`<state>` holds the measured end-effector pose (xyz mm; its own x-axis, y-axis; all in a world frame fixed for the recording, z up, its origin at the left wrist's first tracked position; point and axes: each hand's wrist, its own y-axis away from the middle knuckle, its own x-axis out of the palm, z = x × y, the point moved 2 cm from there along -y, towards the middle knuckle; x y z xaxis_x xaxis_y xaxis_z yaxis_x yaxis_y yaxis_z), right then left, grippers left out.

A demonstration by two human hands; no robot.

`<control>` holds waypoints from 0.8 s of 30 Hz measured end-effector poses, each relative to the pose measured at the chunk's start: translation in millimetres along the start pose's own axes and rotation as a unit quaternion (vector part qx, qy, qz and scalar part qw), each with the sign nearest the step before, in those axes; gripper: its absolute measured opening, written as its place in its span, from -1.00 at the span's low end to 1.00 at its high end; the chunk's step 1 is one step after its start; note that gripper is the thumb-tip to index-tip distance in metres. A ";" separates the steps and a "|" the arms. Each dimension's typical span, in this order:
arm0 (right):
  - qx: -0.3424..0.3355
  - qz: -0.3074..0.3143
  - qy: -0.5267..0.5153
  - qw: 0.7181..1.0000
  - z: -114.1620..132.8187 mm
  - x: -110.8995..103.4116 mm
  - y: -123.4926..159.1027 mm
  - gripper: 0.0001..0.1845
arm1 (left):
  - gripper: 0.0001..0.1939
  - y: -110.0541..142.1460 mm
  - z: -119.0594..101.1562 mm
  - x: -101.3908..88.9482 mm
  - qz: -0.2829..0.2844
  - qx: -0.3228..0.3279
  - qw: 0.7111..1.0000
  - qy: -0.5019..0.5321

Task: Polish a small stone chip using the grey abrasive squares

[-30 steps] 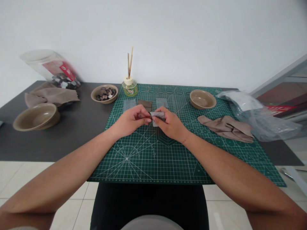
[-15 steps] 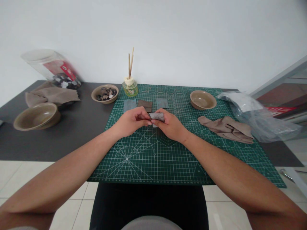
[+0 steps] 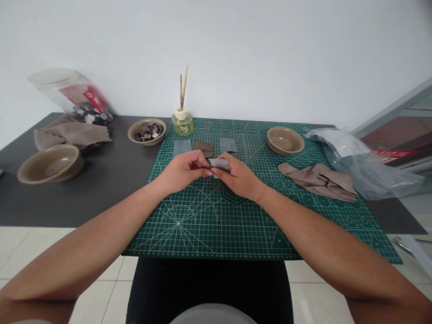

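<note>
Over the middle of the mat my two hands meet, fingertips touching. My right hand [image 3: 241, 177] is closed around a folded, streaked grey piece of sandpaper [image 3: 220, 164], thumb on its near side. My left hand [image 3: 185, 171] pinches at the left end of that piece; whatever sits between its finger and thumb is too small and hidden to make out. Just behind the hands, flat on the mat, lie a blue-grey square [image 3: 182, 147], a brown square [image 3: 203, 148] and a lighter grey square [image 3: 228, 145] that look like sandpaper.
A green cutting mat [image 3: 189, 238] covers much of the dark table [image 3: 111, 198]. Around it stand a bowl of small dark pieces [image 3: 147, 132], a reed diffuser [image 3: 182, 121], a right bowl [image 3: 285, 140], a left bowl [image 3: 50, 164], brown cloth [image 3: 319, 180], a plastic bag [image 3: 367, 166] and a tipped clear jar [image 3: 72, 96].
Both hands stay together at nearly the same spot, with the same hold. The sandpaper has shifted very slightly; the rest of the view drifts a little left.
</note>
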<state>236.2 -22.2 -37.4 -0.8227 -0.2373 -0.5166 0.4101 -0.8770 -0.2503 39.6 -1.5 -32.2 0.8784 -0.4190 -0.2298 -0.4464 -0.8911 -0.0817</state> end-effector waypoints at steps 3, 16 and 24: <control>0.001 0.004 0.003 1.000 1.2 -0.6 -0.1 -0.78 | -0.74 0.3 0.5 0.0 0.003 -0.004 1.000 0.006; 0.004 -0.018 -0.002 1.000 2.2 -0.3 1.0 -0.77 | -0.73 0.2 -1.0 -0.1 0.000 0.006 1.000 0.018; 0.002 -0.005 -0.002 1.000 2.4 -0.9 1.0 -0.77 | -0.75 2.0 -3.5 0.1 0.003 -0.011 1.000 0.016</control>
<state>236.4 -23.9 -35.2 -0.8285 -0.2296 -0.5108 0.4000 -0.8810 -0.2527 39.4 -3.9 -29.1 0.8809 -0.4291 -0.1995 -0.4480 -0.8921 -0.0594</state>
